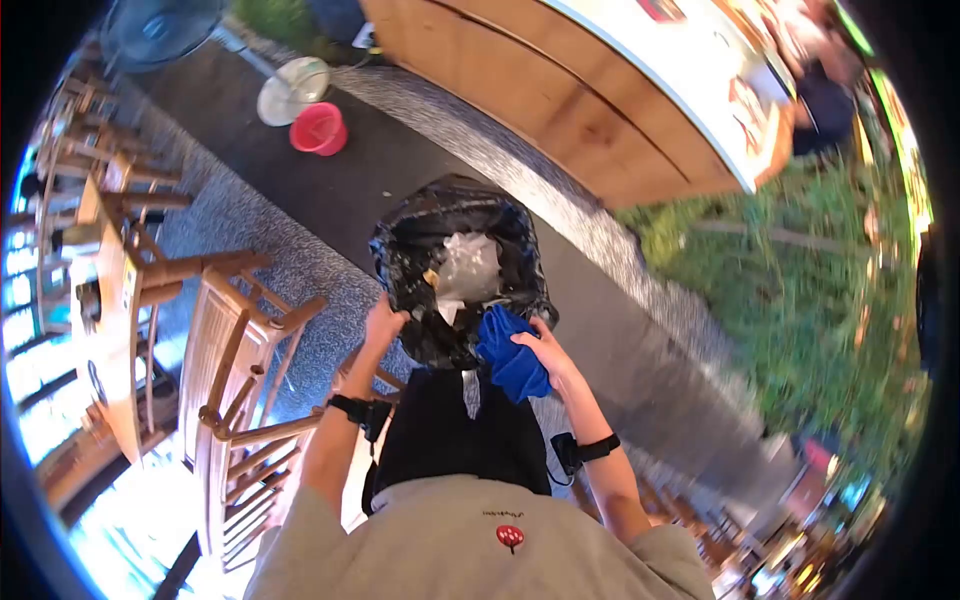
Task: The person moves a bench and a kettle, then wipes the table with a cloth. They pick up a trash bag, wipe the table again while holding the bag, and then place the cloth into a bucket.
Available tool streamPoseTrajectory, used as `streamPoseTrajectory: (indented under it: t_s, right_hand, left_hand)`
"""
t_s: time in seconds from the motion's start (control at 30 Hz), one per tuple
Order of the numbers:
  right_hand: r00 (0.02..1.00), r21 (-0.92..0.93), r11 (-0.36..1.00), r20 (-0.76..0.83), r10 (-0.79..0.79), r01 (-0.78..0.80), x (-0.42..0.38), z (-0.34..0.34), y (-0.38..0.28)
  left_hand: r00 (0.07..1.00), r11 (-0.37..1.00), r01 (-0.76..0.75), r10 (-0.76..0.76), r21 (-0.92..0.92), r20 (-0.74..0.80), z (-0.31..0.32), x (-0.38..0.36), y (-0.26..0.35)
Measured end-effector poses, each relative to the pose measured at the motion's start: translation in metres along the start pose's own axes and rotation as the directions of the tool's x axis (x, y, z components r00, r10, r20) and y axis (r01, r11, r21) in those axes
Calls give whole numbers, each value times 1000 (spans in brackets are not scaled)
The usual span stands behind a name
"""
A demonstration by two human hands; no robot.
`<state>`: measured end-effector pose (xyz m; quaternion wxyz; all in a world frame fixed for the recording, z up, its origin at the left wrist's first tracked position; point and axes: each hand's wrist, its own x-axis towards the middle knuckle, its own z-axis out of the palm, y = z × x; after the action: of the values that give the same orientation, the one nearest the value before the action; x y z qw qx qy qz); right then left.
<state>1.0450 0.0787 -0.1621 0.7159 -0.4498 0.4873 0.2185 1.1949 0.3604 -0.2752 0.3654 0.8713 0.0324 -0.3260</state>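
A trash bin lined with a black plastic bag (418,215) stands upright in front of me. Inside it lie a crumpled clear plastic bag (470,268) and some pale scraps. My left hand (382,325) is closed on the bin's near left rim, over the liner. Bunched in my right hand (545,352) is a blue cloth (512,352), held at the near right rim, where it overlaps the liner. The fingers are wrapped round the cloth's upper right side.
Wooden chairs (235,375) and a table (110,320) line the left. Beyond the bin are a pink bucket (319,130) and a standing fan (165,28). A wooden counter (570,95) runs along the upper right, with a person (825,95) behind it. Green plants (800,320) fill the right.
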Motion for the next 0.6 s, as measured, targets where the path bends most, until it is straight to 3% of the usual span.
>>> streamPoseTrajectory:
  t_s: [0.1, 0.17, 0.23, 0.33, 0.43, 0.53, 0.6]
  right_hand:
    - [962, -56, 979, 182, 203, -196, 62, 44, -49]
    - [967, -189, 972, 186, 176, -141, 76, 59, -87]
    - [958, -273, 958, 243, 153, -84, 97, 63, -120]
    - [935, -251, 954, 266, 234, -167, 160, 45, -167]
    - [919, -157, 926, 145, 366, -344, 234, 33, -210]
    - [929, -223, 914, 74, 363, -339, 347, 41, -234]
    - [943, -314, 901, 52, 329, -297, 425, 53, -254]
  left_hand:
    - [990, 989, 111, -119, -100, -78, -34, 10, -5]
    - [963, 978, 182, -197, -99, -181, -40, 32, -14]
    - [949, 951, 196, -245, -239, -196, -46, 64, -38]
    - [940, 868, 178, -290, -464, -182, -52, 119, -62]
    - [907, 758, 203, -385, -620, -173, -51, 169, -51]
    - [884, 652, 177, -434, -738, -171, -35, 240, -42]
    - [874, 674, 111, -416, -730, -250, -26, 296, -36]
